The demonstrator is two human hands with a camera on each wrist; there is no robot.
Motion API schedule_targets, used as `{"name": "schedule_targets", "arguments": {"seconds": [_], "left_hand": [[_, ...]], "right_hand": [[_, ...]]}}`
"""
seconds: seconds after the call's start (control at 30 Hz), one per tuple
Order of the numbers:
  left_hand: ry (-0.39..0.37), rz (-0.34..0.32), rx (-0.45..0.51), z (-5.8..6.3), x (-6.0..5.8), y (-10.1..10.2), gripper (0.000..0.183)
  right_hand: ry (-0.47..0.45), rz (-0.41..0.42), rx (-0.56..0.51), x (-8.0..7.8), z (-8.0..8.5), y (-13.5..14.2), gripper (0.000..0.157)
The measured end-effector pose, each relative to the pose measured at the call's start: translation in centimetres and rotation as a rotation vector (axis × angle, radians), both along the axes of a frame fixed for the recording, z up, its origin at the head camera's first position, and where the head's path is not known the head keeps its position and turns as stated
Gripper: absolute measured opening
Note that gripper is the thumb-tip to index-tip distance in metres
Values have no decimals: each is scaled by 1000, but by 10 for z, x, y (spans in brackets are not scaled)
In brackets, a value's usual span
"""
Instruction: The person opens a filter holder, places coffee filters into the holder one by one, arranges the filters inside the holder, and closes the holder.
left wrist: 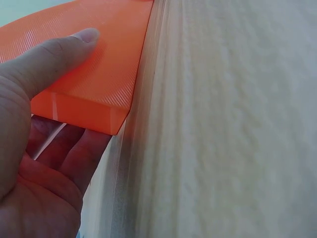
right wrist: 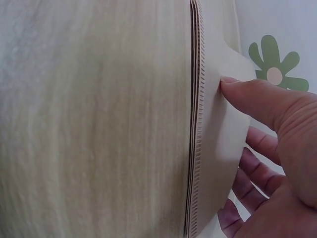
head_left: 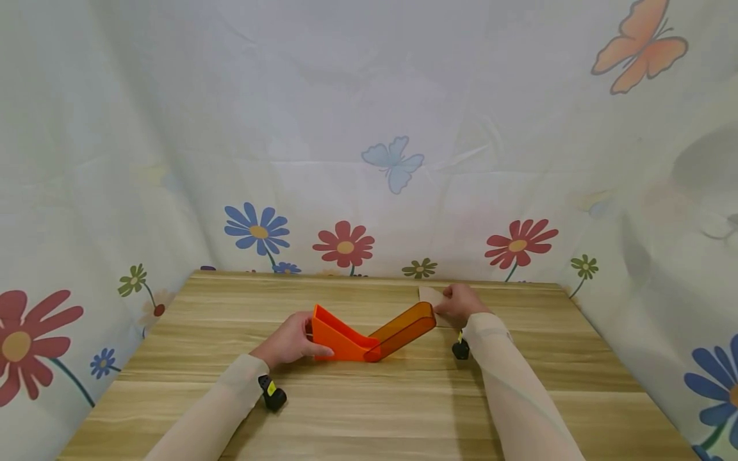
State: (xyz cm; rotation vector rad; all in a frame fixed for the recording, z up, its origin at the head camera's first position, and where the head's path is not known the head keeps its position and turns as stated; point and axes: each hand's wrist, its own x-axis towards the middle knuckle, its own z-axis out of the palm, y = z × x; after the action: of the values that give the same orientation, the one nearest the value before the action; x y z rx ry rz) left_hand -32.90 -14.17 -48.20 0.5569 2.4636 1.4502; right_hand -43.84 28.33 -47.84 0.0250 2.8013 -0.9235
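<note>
Midway across the table (head_left: pixel 369 410), your left hand (head_left: pixel 290 339) grips the orange holder (head_left: pixel 339 342), amber lid (head_left: pixel 403 328) open, while your right hand (head_left: pixel 462 305) pinches the paper stack (head_left: pixel 429 295) farther right, seemingly not yet loaded.

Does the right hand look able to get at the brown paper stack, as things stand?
Yes, it seems so: the right hand has its thumb on the brown paper stack, with nothing visible between. The amber part is close but seems not in the way.
</note>
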Motion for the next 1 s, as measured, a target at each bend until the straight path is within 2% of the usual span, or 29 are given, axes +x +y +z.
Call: {"name": "schedule_targets", "arguments": {"seconds": [0.4,0.73,1.0], "left_hand": [[-11,10,8,5,4,2,55],[-35,19,15,6,6,2,56],[-40,13,16,7,7,2,58]], "right_hand": [[27,16,13,-1,-3,2,66],[88,63,9,5,4,0,62],[108,63,3,10,10,-2,55]]}}
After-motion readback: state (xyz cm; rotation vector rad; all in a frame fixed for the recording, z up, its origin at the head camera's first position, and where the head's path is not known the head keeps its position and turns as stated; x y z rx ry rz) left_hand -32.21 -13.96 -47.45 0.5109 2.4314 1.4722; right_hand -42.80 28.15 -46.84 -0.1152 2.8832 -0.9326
